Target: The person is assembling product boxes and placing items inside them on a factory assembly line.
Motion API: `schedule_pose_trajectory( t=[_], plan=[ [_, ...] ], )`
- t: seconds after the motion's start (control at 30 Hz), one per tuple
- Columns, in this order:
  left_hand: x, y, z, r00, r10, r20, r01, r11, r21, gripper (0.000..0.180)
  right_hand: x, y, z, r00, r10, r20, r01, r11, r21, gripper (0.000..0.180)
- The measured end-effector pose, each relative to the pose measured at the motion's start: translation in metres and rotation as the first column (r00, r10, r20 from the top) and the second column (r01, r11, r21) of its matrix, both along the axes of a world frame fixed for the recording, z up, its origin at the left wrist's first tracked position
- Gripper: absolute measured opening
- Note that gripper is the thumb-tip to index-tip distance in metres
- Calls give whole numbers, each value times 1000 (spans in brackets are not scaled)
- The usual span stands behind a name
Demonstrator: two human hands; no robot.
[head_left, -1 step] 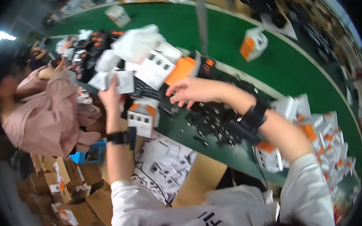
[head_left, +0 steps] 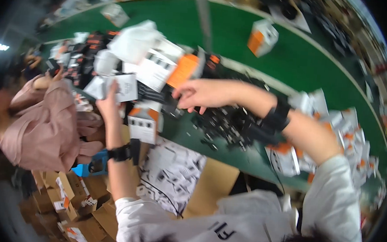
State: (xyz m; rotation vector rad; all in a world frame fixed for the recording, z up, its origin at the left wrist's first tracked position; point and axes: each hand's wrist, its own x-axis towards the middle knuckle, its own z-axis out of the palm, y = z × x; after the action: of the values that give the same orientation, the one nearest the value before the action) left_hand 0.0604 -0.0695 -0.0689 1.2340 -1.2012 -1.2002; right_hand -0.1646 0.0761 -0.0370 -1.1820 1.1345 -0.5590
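My left hand point(head_left: 109, 100) is closed on a white folded leaflet point(head_left: 126, 87), its thumb over the sheet. My right hand point(head_left: 200, 95) reaches across from the right with bent fingers slightly apart and nothing visible between them. Just below its fingertips lies a small black item point(head_left: 171, 108), its kind blurred. A white and orange box point(head_left: 143, 125) stands upright under the leaflet, near my left wrist. Behind it, a white printed carton point(head_left: 155, 69) leans beside an orange box panel point(head_left: 182, 71). To the right, a heap of small black parts point(head_left: 227, 128) lies partly under my right forearm.
White plastic bags point(head_left: 134, 41) and black packs with orange marks point(head_left: 95, 45) crowd the left. Several white and orange boxes point(head_left: 338, 128) are piled at right; another box point(head_left: 262, 38) stands on the green belt point(head_left: 228, 26). A person in pink point(head_left: 49, 128) works at left. Cardboard cartons point(head_left: 76, 193) lie below.
The whole view has shifted, so the scene sits further left in the picture. My right hand's fingers are a little more curled. My left hand still holds the leaflet.
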Motion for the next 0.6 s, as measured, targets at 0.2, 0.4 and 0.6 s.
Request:
schedule_pose_trajectory(
  t=[0.2,0.4,0.6],
  plan=[
    [-67,143,70,860,-497,-112,495,867,-46,25,-24,99,97,994,-99,-46,92,986,-137,57],
    [-154,242,74,748,-579,-325,580,808,-103,30,-42,192,119,929,-366,62,371,920,-124,28],
    [-136,307,77,712,-663,-233,629,749,-210,28,-61,263,121,935,-323,-149,304,943,-136,48]
  ],
)
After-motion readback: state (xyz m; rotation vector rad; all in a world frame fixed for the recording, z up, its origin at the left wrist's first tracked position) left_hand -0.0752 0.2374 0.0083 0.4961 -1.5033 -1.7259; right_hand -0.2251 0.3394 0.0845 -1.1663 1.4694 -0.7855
